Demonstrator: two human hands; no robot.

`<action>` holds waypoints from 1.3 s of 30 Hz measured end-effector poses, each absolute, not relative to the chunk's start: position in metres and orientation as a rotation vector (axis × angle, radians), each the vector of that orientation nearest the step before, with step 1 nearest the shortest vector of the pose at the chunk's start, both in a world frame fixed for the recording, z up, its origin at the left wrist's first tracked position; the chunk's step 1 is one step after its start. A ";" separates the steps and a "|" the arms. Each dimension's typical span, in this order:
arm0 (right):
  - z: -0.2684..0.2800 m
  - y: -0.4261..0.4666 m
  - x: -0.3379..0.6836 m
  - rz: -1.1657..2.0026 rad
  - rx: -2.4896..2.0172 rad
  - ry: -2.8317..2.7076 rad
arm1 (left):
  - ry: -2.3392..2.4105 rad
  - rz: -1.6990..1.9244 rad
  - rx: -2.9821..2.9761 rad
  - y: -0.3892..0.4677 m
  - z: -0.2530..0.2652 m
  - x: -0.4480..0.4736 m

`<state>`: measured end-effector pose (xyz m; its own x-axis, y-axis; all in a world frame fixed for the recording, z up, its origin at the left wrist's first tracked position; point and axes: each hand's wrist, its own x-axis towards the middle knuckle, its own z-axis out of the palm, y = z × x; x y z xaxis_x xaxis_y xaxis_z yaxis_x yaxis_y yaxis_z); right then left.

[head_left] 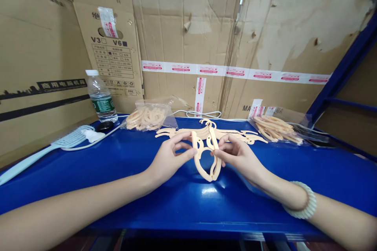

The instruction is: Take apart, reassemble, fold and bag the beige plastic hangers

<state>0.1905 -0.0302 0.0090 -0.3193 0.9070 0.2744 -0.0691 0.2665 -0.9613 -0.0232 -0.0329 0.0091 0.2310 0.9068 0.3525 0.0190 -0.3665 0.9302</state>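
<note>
Both hands grip a cream plastic folding hanger (203,172) over the blue table, its arms folded up toward each other in a pointed loop. My left hand (173,153) pinches its left arm between thumb and fingers. On the other side, my right hand (237,155) has thumb and fingers closed on the right arm; some fingertips are hidden behind it. Just beyond lie several spread-out hangers (182,135) of the same cream colour, stacked with their hooks pointing away from me.
A clear bag of cream hook parts (147,117) lies back left, near a water bottle (102,100) and a light blue fly swatter (55,145). Another bag of cream hanger arms (273,127) sits back right. Cardboard (182,31) walls the rear; a white cable (203,113) runs along it.
</note>
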 end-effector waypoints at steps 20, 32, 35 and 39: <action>0.005 -0.041 0.191 1.315 -0.721 -1.681 | 0.915 1.188 1.602 -0.046 0.008 -0.021; -0.008 -0.017 0.200 1.115 -0.993 -1.870 | 1.144 0.969 1.978 -0.031 0.004 -0.028; -0.011 -0.011 0.201 0.992 -1.025 -1.961 | 1.209 0.908 2.198 -0.033 0.003 -0.030; 0.007 -0.021 0.199 0.673 -1.017 -2.120 | 1.224 0.857 2.309 -0.036 -0.001 -0.031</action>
